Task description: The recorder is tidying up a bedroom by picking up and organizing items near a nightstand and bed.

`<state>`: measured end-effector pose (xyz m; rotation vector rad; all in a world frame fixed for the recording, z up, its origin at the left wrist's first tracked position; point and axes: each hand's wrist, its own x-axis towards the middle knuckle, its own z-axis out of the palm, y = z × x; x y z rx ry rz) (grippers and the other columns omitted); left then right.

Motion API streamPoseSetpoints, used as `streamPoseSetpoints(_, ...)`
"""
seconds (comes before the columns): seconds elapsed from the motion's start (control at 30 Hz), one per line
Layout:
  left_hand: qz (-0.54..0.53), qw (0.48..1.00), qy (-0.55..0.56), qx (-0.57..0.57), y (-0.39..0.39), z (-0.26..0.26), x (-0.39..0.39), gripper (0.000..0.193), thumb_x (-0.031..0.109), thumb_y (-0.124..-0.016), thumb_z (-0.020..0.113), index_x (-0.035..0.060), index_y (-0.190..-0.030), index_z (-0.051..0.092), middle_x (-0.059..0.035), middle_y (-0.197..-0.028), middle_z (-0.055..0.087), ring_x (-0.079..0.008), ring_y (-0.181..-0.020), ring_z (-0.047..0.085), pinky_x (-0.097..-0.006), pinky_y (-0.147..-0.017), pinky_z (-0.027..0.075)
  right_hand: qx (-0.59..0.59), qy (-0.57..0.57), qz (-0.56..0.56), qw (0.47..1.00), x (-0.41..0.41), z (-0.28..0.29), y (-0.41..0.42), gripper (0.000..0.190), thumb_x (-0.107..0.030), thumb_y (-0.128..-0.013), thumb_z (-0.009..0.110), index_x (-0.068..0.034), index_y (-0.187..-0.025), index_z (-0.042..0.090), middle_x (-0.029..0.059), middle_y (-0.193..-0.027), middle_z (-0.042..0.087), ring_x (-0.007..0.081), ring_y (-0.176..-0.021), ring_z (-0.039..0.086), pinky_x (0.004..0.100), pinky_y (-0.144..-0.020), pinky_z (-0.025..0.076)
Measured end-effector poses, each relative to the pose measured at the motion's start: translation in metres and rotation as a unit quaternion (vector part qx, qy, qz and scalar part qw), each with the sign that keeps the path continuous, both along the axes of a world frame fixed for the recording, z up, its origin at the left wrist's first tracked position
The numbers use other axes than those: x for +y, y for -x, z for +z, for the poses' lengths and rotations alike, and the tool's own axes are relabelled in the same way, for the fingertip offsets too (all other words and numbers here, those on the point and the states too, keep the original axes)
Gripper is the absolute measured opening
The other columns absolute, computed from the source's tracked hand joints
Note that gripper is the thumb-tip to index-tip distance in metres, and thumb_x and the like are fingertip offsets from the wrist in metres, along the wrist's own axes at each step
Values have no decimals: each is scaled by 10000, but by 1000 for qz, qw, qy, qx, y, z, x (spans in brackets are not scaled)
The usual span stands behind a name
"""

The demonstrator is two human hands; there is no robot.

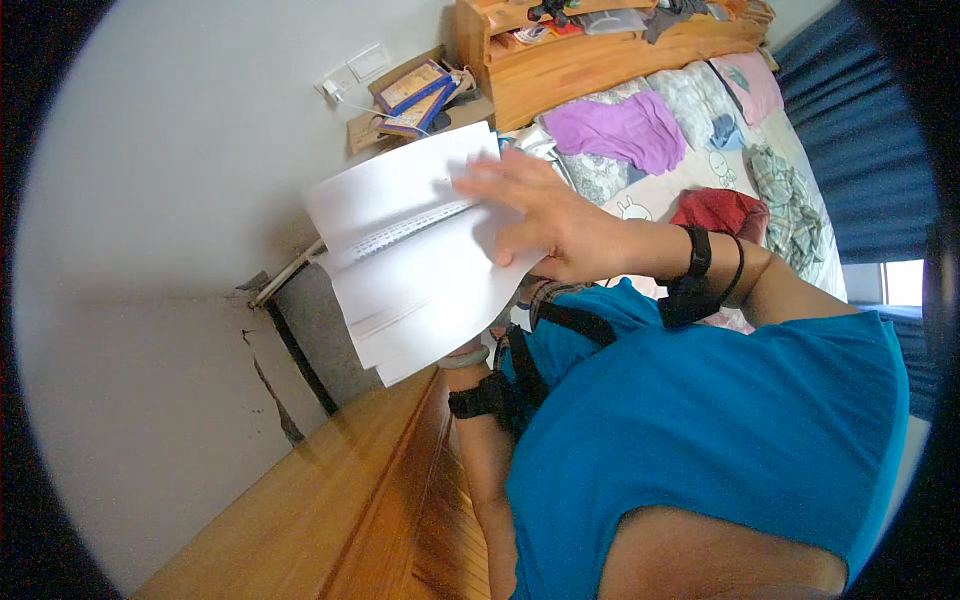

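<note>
An open paper booklet (pixel 405 277) with white pages is held up in front of me, with rows of small print near its fold. My left hand (pixel 472 346) supports it from beneath; the pages hide most of that hand. A bangle circles the left wrist. Over the booklet's right side is my right hand (pixel 551 217), fingers spread and blurred, the thumb against the lower page. That page's edge curves near the thumb and palm. Black straps (pixel 699 251) cross the right wrist, and another black band (pixel 476 397) is on the left one.
A wooden cabinet top (pixel 300 495) runs along the wall at lower left. Behind the booklet, a carton (pixel 367 133) carries blue-edged boxes (pixel 416 86) beside a plugged-in charger (pixel 332 91). Clothes, including a purple garment (pixel 619 131), lie on a bed (pixel 731 161) before dark blue curtains (pixel 862 135).
</note>
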<state>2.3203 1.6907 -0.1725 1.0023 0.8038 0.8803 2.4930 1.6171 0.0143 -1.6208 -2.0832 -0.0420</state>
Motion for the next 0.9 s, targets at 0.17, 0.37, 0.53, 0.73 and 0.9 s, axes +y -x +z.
streamPoseSetpoints(0.17, 5, 997, -47, 63, 19, -19, -8, 288, 186, -934, 571, -56, -1087, 601, -118, -1050, 626, -208, -943, 600, -336, -832, 492, -54, -28, 198, 978, -8, -39, 13, 159, -53, -711, 620, -1, -858, 595, 188, -1183, 581, 371, -1099, 562, 435, -904, 488)
streamPoseSetpoints(0.37, -23, 863, -376, 338, 53, -41, -12, 286, 185, -929, 578, -57, -1079, 605, -118, -1041, 628, -207, -935, 603, -335, -824, 496, 38, -12, 152, 988, -2, -64, 14, 348, -92, -741, 649, 23, -1064, 592, 185, -1143, 589, 349, -1097, 565, 425, -916, 482)
streamPoseSetpoints(0.53, 147, 931, 327, -69, 86, -52, -28, 364, 234, -882, 529, -91, -1028, 603, -157, -1021, 621, -256, -909, 630, -388, -807, 517, 208, 52, 56, 975, -2, -83, 20, 636, -65, -746, 701, -31, -1332, 457, 181, -1234, 532, 371, -1178, 488, 442, -1004, 394)
streamPoseSetpoints(0.73, 172, 959, 217, 62, 119, -48, -61, 474, 258, -852, 508, -92, -1171, 526, -165, -1139, 571, -269, -1016, 597, -394, -886, 488, 276, 254, -35, 926, -1, -200, -4, 555, -254, -772, 714, -29, -1242, 522, 169, -1092, 589, 297, -967, 575, 404, -816, 473)
streamPoseSetpoints(0.9, 206, 906, 368, -30, 131, -60, -75, 558, 248, -834, 508, -62, -1293, 448, -174, -1260, 505, -289, -1123, 544, -409, -945, 462, 436, 484, -180, 737, 70, -237, -37, 616, -473, -818, 645, -6, -1205, 538, 163, -1061, 608, 213, -909, 600, 373, -720, 499)
